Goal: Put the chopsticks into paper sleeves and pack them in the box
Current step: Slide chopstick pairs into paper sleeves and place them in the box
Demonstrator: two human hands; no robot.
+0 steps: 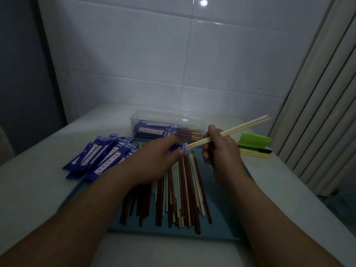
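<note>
Over the tray, chopsticks in right hand meet sleeve in left hand.

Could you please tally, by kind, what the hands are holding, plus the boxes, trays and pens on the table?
chopsticks, in the right hand: 2
sleeve, in the left hand: 1
box: 1
tray: 1
pen: 1
Total: 6

Blue sleeves, teal tray, green notes.
</note>
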